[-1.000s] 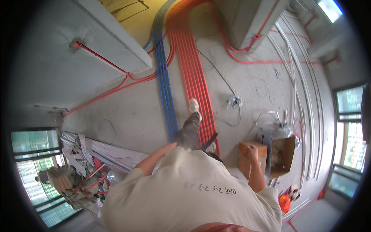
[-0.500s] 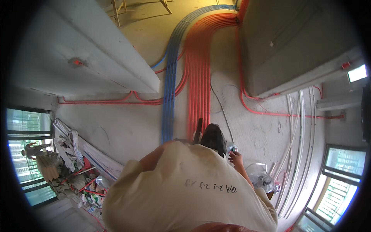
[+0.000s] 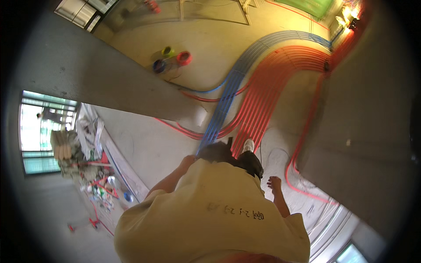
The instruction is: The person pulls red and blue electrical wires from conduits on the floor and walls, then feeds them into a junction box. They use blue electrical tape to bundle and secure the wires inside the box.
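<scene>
My right hand (image 3: 275, 183) hangs beside my right leg over the grey floor, its fingers loosely curled and apart. Nothing shows in it. My left hand (image 3: 190, 160) is by my waist at the dark clothing (image 3: 215, 152); its fingers are hidden or blurred. Ahead of me, a band of red conduit pipes (image 3: 265, 103) runs along the floor and bends right. A narrower band of blue conduit pipes (image 3: 226, 103) lies to its left. One white shoe (image 3: 248, 145) of mine is stepping at the near end of the red pipes.
A concrete wall end (image 3: 188, 111) juts in from the left, and another wall (image 3: 355, 131) stands on the right. Yellow-green (image 3: 168, 51), red (image 3: 184, 58) and blue coils (image 3: 159, 66) lie beyond. Sacks and debris (image 3: 98, 179) are heaped at left. A lamp (image 3: 348, 19) glows far right.
The view has swung and moved forward, bringing the coils and lamp into sight. My right hand was near a shiny clear object and is now apart from it. My left hand has come into view.
</scene>
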The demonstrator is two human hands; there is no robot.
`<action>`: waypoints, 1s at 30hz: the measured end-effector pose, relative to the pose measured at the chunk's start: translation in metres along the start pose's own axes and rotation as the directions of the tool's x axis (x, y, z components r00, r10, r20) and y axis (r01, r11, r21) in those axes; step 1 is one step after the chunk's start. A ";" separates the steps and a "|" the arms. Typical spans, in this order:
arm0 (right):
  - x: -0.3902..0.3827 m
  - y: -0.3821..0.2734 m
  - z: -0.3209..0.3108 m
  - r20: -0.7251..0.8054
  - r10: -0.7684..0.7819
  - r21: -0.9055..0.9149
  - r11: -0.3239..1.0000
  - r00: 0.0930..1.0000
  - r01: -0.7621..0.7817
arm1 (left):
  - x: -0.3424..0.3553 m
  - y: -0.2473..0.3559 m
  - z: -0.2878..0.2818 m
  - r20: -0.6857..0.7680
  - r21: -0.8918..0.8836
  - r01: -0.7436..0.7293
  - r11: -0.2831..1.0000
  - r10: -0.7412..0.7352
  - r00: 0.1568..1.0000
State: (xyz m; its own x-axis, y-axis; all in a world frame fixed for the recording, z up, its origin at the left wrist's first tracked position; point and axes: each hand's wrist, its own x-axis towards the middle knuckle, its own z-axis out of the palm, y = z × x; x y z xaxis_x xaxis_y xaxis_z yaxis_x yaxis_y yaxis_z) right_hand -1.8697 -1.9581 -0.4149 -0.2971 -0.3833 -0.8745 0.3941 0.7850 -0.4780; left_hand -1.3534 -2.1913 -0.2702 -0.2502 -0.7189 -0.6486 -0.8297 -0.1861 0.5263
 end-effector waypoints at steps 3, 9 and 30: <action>0.045 -0.148 0.024 0.021 -0.145 -0.213 0.966 0.989 0.146 | 0.025 0.072 -0.057 -0.266 -0.169 0.017 0.985 -0.062 0.962; 0.153 -0.406 0.112 0.072 -0.310 -0.289 0.903 0.948 0.317 | 0.165 0.081 -0.115 -0.437 -0.352 0.100 0.931 -0.258 0.862; 0.431 -0.859 0.453 0.456 0.087 -0.847 0.348 0.886 0.401 | 0.649 0.014 -0.480 -0.348 -0.736 0.126 0.665 -0.532 0.771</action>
State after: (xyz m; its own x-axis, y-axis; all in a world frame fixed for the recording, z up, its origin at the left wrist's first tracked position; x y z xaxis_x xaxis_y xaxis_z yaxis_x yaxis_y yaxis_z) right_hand -1.9419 -3.0179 -0.4189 0.1674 -0.4928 -0.8539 -0.7190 0.5316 -0.4477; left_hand -1.2880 -2.9821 -0.4196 0.4226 -0.6889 -0.5889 -0.2157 -0.7076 0.6729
